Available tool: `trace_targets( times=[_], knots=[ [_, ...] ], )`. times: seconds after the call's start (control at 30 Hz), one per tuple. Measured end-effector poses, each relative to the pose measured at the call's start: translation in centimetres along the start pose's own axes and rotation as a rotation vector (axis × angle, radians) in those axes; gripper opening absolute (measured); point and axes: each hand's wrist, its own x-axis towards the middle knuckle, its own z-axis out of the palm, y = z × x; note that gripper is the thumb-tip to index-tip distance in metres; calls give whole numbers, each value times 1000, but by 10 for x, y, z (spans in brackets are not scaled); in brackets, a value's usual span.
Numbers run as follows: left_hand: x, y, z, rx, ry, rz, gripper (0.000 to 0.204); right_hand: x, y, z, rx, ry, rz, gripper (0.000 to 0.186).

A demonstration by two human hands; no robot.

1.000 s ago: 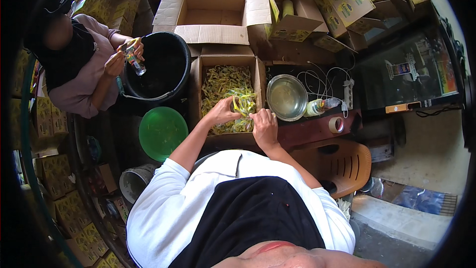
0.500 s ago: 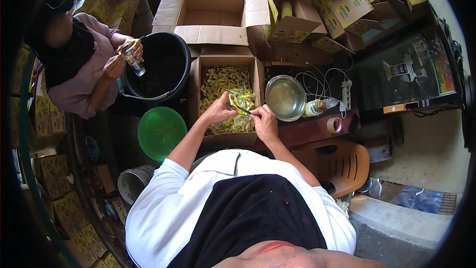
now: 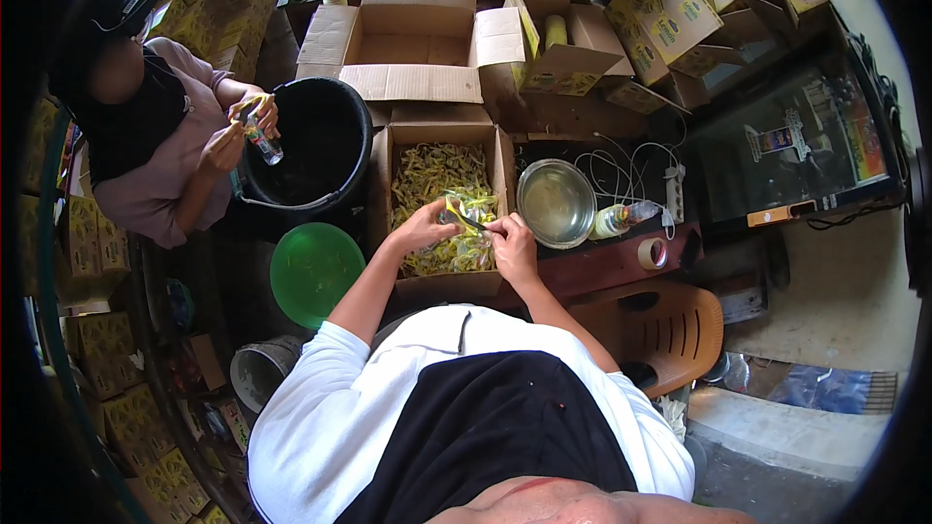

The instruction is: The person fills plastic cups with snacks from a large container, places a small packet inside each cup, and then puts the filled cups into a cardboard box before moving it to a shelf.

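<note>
Over a cardboard box filled with yellow-green plastic wrappers, both my hands work close together. My left hand is closed on a yellow and clear plastic wrapper. In the fingers of my right hand is a slim dark tool, its tip angled up toward the wrapper. Whether it is a knife or scissors I cannot make out. Shinier wrappers lie under my hands, partly hidden by them.
A co-worker at left holds a small bottle beside a black bucket. Nearby are a green basin, metal bowl, tape roll, orange chair and an open carton behind.
The view has shifted slightly, so the box and bowl appear lower. My hands stay over the box, still holding the wrapper and the dark tool. The co-worker's hands moved slightly.
</note>
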Motion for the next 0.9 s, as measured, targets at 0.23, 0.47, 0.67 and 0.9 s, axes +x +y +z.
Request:
trace_targets(
  times=[0.23,0.47,0.67,0.9],
  knots=[
    [0,18,8,364,161,112,64,-6,-5,-10,-167,65,-180,6],
    [-5,31,20,425,110,17,59,-20,-14,-4,-539,125,-441,13],
    [-2,12,10,318,58,87,53,-18,-10,5,-310,124,-294,4],
    [-5,22,19,540,198,268,63,-13,-3,-6,134,79,3,7]
  ],
)
